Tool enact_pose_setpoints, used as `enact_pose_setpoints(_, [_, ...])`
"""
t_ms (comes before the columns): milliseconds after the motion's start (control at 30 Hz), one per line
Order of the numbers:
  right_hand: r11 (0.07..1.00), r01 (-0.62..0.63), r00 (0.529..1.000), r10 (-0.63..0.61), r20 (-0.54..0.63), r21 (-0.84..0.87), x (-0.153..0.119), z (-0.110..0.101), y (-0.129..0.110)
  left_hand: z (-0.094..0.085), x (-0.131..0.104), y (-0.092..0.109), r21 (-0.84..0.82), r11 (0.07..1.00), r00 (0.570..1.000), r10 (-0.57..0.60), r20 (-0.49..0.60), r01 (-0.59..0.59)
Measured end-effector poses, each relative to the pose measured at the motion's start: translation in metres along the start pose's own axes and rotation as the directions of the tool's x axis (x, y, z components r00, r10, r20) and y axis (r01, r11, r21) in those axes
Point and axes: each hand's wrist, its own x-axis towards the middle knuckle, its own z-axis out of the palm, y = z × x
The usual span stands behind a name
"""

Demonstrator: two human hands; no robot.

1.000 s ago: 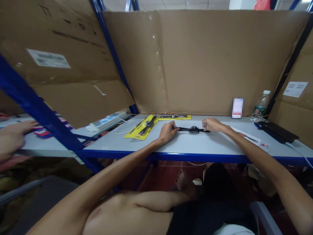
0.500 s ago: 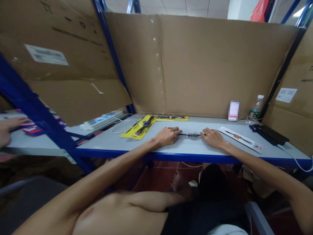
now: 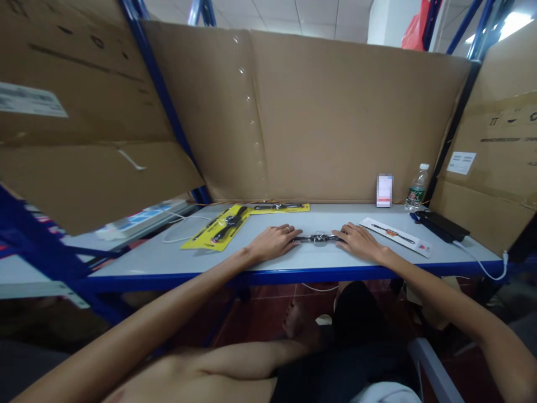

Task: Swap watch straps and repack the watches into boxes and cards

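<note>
A black two-handled tool that looks like a spokeshave [image 3: 321, 238], with clear plastic about its middle, lies crosswise near the table's front edge. At its left end, my left hand [image 3: 274, 242] has its fingertips closed on the handle, and a ring shows on one finger. My right hand [image 3: 356, 240] holds the opposite handle end the same way, fingers fairly straight. Both thumbs are mostly hidden. Right of my right hand is a white card [image 3: 396, 237] with a picture of a similar tool. To the left, a yellow card pack [image 3: 220, 228] carries another black tool.
A second yellow pack [image 3: 306, 207] lies at the back. A phone [image 3: 384, 193] leans on the cardboard wall [image 3: 335, 123], near a water bottle [image 3: 416, 190]. A black device [image 3: 444, 225] with a white cable sits at right. A power strip [image 3: 130, 224] is on the left.
The view has swung slightly to the right. My fingers have straightened, and more of the spokeshave shows between my hands. It has shifted slightly right and towards me on the table.
</note>
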Motion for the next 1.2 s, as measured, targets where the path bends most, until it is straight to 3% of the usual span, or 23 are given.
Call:
enact_pose_setpoints(100, [0.999,-0.031,0.999,0.031,-0.022,0.015,0.000,-0.004,0.002,0.002,0.001,0.002,-0.001,0.998,0.997,-0.065,-0.029,0.065])
enact_pose_setpoints(167, [0.997,-0.078,0.996,0.077,-0.032,-0.018,0.002,-0.009,0.008,0.005,0.002,0.003,-0.045,0.988,0.982,-0.153,-0.113,0.149])
enact_pose_setpoints(267, [0.977,-0.204,0.978,0.199,-0.064,-0.069,0.004,-0.015,0.033,0.010,0.003,0.003,-0.143,0.957,0.921,-0.281,-0.269,0.250])
enact_pose_setpoints(333, [0.954,-0.290,0.955,0.284,-0.082,-0.079,0.002,-0.017,0.058,0.013,0.005,0.003,-0.193,0.948,0.895,-0.307,-0.325,0.255])
enact_pose_setpoints(567, [0.876,-0.449,0.891,0.453,-0.018,-0.177,-0.037,-0.010,0.146,0.019,0.012,0.016,-0.203,0.979,0.980,-0.067,-0.187,0.028])
enact_pose_setpoints(767, [0.883,-0.400,0.897,0.432,0.090,-0.247,-0.075,-0.006,0.173,0.021,0.013,0.019,-0.196,0.981,0.983,-0.040,-0.176,0.005])
enact_pose_setpoints(867, [0.908,-0.384,0.898,0.409,0.159,-0.167,-0.083,-0.009,0.168,0.020,0.012,0.019,-0.184,0.983,0.982,-0.040,-0.184,0.005])
enact_pose_setpoints(933, [0.921,-0.380,0.916,0.387,0.108,-0.080,-0.081,-0.015,0.153,0.019,0.012,0.020,-0.178,0.984,0.982,-0.040,-0.186,0.006])
enact_pose_setpoints(1067, [0.961,-0.275,0.961,0.273,-0.046,-0.034,-0.057,-0.035,0.096,0.016,0.012,0.024,-0.190,0.981,0.985,-0.073,-0.155,0.043])
enact_pose_setpoints(1200, [0.982,-0.190,0.982,0.189,0.022,0.024,-0.016,-0.042,0.037,0.015,0.013,0.030,-0.234,0.958,0.981,-0.186,-0.056,0.168])
